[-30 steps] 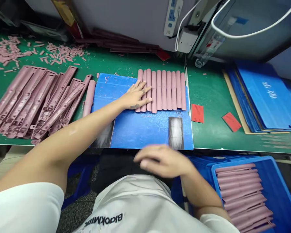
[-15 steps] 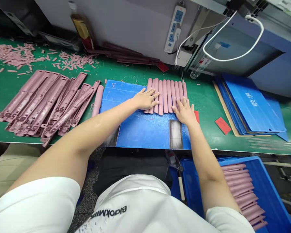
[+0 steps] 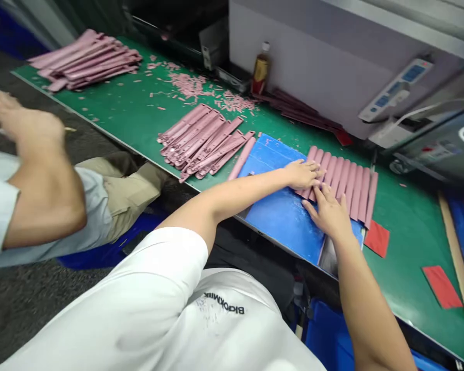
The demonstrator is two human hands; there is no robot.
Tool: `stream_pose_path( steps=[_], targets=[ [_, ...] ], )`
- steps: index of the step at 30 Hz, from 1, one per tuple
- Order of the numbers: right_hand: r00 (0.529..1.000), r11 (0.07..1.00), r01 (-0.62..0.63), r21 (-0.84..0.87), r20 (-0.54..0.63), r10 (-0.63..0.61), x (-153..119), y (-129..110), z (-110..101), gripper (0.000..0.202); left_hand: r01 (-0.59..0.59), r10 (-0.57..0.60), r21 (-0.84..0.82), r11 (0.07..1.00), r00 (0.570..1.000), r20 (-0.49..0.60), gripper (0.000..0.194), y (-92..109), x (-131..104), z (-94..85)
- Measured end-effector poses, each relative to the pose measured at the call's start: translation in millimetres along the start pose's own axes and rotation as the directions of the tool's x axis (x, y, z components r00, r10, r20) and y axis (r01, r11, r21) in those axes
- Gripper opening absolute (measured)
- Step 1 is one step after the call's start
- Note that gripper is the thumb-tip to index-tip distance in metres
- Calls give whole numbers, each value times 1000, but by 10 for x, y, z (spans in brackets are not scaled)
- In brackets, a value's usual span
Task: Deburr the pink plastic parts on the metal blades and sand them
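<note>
A person in a white shirt (image 3: 232, 330) lays both bare hands on a row of pink strips (image 3: 344, 183) at a green workbench (image 3: 413, 226), the strips set side by side, rounded faces up, on the right half of a blue board (image 3: 286, 226). The left hand (image 3: 303, 174) rests palm down over the row's left end, its fingers stretched out to the right. The right hand (image 3: 332, 212), just beside it on the near side, is open wide, fingertips at the strips' near ends and thumb out to the left over the board. At the right end of the row, the last strip leans a little away from its neighbour. A single strip (image 3: 243, 157) lies along the board's left edge, beside a loose pile of pink pieces (image 3: 201, 144) with their hollow sides showing. Small pink scraps (image 3: 189, 85) litter the bench beyond, short of a bottle (image 3: 260, 69) by the far panel, while another pink stack (image 3: 88, 59) sits at the far left. To the right of the board lie two red pieces (image 3: 377, 239), one just beside it and one farther right. At left, a co-worker's hand (image 3: 17, 116) is raised, too blurred to tell what it holds
</note>
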State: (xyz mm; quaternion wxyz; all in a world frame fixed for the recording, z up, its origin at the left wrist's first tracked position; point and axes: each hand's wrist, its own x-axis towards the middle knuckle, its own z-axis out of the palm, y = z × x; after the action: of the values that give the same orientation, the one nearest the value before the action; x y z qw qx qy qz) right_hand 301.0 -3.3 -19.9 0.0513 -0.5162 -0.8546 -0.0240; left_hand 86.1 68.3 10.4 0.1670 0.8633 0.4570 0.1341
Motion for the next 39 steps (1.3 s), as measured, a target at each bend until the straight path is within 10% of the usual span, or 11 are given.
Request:
stream_pose_path(
  steps=[5,8,14,19,23,25,32,39],
  targets=[
    [1000,990,-1,139,-8,3,247,-584,-287,54,197,-192,-3,980,954,-232,42,-463,-1050,-461],
    [984,987,52,151,162,-77,744,-1398,-379,61,549,-487,-12,836,733,-475,41,-971,-1848,-653],
    [946,960,-91,264,323,1,1793,-2419,-214,46,541,-677,-406,736,584,-448,20,-1544,-2494,-637],
    [946,596,-316,738,293,138,1452,-1996,-221,18,283,-677,-624,729,440,-591,25,-1279,-2613,-679],
    [942,180,-171,969,108,317,518,-1409,-341,28,-165,-772,-937,309,531,-348,28,-783,-2371,-553],
    [887,188,-123,974,23,462,77,-1106,-400,37,-264,-775,-960,88,587,-232,42,-550,-2145,-416],
    [615,236,149,960,-277,738,-572,-267,-459,34,-338,-809,-921,195,475,-346,52,-423,-1656,-72],
    [543,251,263,932,-358,759,-680,-224,-312,43,-284,-825,-952,114,507,-250,49,-476,-1659,-55]
  ],
)
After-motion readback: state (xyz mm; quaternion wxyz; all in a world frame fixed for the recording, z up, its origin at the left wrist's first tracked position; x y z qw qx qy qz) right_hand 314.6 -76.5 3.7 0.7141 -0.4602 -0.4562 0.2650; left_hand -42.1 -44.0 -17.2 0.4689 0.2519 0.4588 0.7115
